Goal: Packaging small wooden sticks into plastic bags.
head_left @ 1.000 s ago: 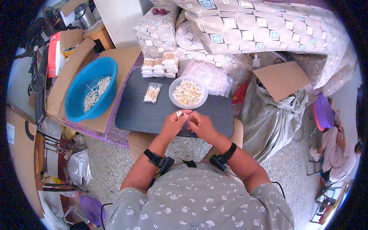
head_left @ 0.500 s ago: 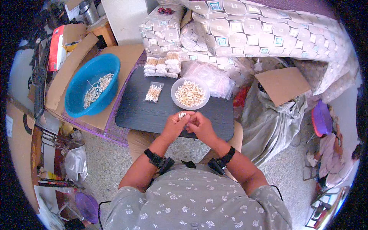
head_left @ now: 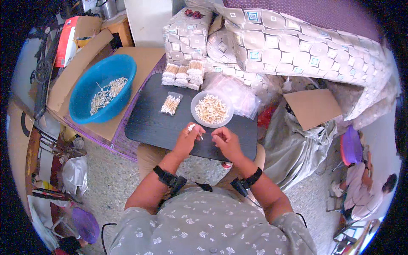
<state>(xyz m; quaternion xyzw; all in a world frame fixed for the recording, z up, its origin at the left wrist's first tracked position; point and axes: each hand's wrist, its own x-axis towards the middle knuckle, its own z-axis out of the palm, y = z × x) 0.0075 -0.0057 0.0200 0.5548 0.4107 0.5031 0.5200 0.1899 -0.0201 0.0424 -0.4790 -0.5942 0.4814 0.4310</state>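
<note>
On dark table [head_left: 146, 119]: 1 white bowl [head_left: 212, 126], heaped with cotton swabs [head_left: 211, 109]; 1 filled packet [head_left: 171, 104] to its left; stacked bundles [head_left: 182, 77] behind; clear bags [head_left: 240, 97] beside bowl. Near side: left hand [head_left: 188, 139], fingers closed around small bunch of swabs [head_left: 191, 127]. Right hand [head_left: 227, 142] apart, fingertips bunched; I cannot tell whether pinching anything. Farther left: 1 blue basin [head_left: 80, 105], more swabs inside.

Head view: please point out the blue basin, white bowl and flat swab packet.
Blue basin [head_left: 93, 79], head view: bare inner wall.
White bowl [head_left: 230, 112], head view: right-hand wall.
Swab packet [head_left: 171, 104], head view: middle.
</note>
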